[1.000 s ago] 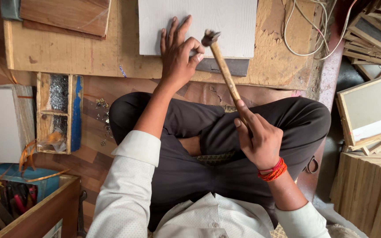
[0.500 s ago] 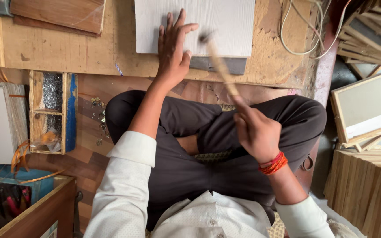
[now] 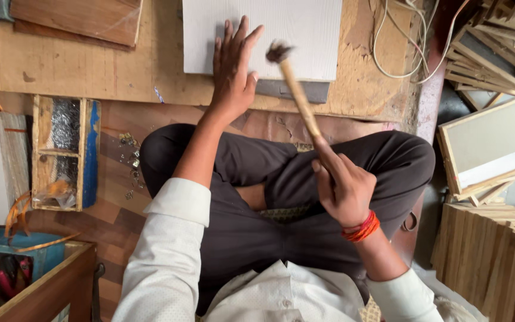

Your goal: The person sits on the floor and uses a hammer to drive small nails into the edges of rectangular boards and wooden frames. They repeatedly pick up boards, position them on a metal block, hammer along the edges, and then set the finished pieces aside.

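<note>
The left hand (image 3: pixel 233 71) lies flat, fingers spread, on the near edge of a white panel (image 3: pixel 269 33). Its palm bears on the panel's lower left part, and its wrist crosses the board (image 3: pixel 90 74) that the panel rests on. Just right of this hand, under the panel's near edge, a grey strip (image 3: pixel 296 90) shows.

The right hand (image 3: pixel 344 188) is closed in a fist around the lower end of a hammer (image 3: pixel 296 89), with the forefinger laid along the wooden handle. The handle slants up and left from this hand, and the dark head, blurred, hangs above the panel, just right of the left fingertips. Whether the head touches the panel cannot be told. An orange thread band (image 3: pixel 362 228) circles the right wrist.

Both hands reach out over the person's crossed legs in dark trousers (image 3: pixel 251 179).

Far left of the left hand stands a small wooden tray (image 3: pixel 61 155) with a blue side, holding something shiny. Between the tray and the near knee, small metal bits (image 3: pixel 129 164) lie scattered on the floor. Beyond the left hand, at the top left, a brown wood slab (image 3: pixel 78 18) lies on the board.

Right of the right hand, a framed panel (image 3: pixel 490 149) leans on a stack of wooden frames (image 3: pixel 496 42). Above and right of the hammer head, a pale cord (image 3: pixel 400 42) loops over the board.
</note>
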Available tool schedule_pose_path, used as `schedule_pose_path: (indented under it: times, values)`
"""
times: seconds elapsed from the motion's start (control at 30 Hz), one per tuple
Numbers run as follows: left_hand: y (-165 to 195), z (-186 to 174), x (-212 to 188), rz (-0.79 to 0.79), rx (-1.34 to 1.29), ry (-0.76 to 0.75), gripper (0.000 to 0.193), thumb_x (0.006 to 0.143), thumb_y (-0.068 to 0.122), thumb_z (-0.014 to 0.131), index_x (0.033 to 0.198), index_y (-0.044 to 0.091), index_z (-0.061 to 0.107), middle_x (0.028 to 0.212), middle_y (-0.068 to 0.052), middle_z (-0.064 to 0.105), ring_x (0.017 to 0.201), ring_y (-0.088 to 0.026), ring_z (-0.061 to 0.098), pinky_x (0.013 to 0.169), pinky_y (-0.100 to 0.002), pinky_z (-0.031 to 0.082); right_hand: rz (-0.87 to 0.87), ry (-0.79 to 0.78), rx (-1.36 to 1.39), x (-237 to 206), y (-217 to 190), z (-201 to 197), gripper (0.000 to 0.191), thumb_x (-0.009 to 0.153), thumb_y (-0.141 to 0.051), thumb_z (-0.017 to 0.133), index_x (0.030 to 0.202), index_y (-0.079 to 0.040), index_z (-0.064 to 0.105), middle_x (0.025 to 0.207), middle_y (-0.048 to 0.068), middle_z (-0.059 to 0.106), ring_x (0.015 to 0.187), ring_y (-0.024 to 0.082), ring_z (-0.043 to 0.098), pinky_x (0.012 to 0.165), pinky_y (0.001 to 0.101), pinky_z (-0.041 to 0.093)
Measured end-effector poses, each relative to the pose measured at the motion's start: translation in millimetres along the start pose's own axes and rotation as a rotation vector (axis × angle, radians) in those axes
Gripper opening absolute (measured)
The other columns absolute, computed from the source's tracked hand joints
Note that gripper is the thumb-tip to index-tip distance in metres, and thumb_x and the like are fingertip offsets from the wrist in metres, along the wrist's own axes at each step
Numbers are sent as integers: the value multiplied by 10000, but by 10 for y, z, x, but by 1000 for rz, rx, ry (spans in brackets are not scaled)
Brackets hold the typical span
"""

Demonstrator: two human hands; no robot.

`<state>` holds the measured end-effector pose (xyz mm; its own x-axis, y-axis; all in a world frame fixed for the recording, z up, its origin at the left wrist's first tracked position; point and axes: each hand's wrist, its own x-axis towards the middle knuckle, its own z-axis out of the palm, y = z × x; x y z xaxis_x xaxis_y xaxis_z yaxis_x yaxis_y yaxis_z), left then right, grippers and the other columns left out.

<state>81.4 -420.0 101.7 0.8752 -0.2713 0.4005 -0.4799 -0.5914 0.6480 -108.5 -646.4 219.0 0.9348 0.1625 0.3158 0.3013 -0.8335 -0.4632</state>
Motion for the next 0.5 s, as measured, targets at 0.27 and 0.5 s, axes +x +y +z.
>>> schedule_pose_path:
  times: [0.27,0.5]
  values:
    - [49,-65,-38,-18,-5,-3,870,933,-93,646,1663,217,288,1757,-65,179,1642,-329,91,1349,-561,68,76,-155,-41,-87,-43,214,616,910,-81,701,1495,-170,530,809,106,678,602,282,626,544,368,484]
    - [-6,-120,-141,-30,-42,183,784,911,-23,704,1579,257,404,1701,-32,344,1601,-281,328,1377,-489,193,718,-489,753,-813,-278,-149,596,935,-77,649,1509,-130,496,586,16,572,427,62,465,406,261,390]
